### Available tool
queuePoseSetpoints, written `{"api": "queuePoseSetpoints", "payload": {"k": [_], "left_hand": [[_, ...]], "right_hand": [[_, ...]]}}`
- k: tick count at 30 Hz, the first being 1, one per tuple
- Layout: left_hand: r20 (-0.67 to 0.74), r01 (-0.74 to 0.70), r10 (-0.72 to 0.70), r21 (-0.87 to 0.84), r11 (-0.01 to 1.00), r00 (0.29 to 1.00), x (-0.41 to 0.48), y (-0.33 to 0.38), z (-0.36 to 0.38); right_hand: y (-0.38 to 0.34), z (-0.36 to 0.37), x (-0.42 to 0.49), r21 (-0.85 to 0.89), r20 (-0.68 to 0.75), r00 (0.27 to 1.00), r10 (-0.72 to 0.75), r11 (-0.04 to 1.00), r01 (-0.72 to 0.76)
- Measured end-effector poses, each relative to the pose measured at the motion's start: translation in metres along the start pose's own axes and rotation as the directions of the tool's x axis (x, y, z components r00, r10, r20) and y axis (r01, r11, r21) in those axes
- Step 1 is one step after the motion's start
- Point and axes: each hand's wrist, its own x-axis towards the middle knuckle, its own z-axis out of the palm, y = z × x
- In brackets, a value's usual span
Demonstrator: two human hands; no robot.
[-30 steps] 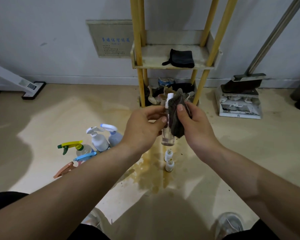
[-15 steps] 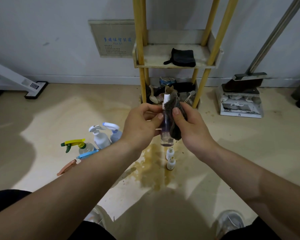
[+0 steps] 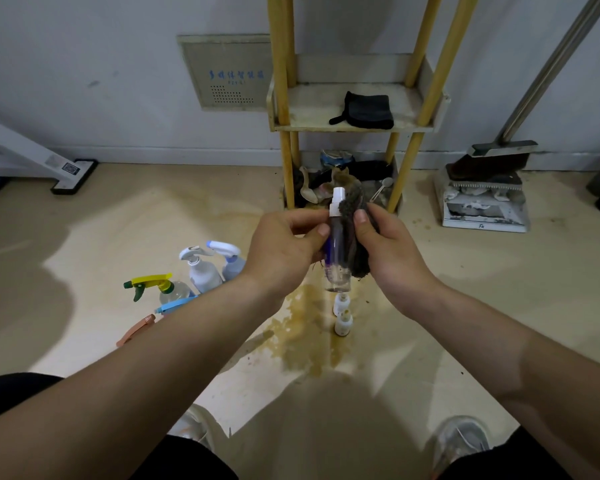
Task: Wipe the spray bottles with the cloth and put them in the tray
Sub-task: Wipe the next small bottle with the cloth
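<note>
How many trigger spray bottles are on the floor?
5, clustered beside the left forearm: yellow-trigger, white-trigger, pale-blue-trigger, blue-trigger, orange-trigger; the last two sit mostly behind it, and others may be hidden.

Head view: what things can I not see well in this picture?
- Small spray bottle: its right side is covered by the cloth and the right hand.
- Blue trigger bottle and orange trigger bottle: bodies hidden behind the left forearm.
- Lower-shelf clutter: dark and crowded, so the items are unclear.
- Wall panel writing: too small to read.
</note>
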Motion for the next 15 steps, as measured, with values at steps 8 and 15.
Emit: {"api": "queuePoseSetpoints", "payload": {"k": [8, 15], "left_hand": [[0.039, 0.063, -0.063, 0.000, 0.998, 0.997, 0.0020, 0.0021, -0.0057], [0.047, -0.013, 0.010, 0.074, 0.997, 0.999, 0.0021, 0.0003, -0.0048]], "right_hand": [[-0.0023, 0.0027, -0.0049, 0.065, 0.079, 0.997, -0.024, 0.998, 0.019], [-0.0004, 0.0035, -0.0022, 0.099, 0.057, 0.998, 0.017, 0.995, -0.023]]}}
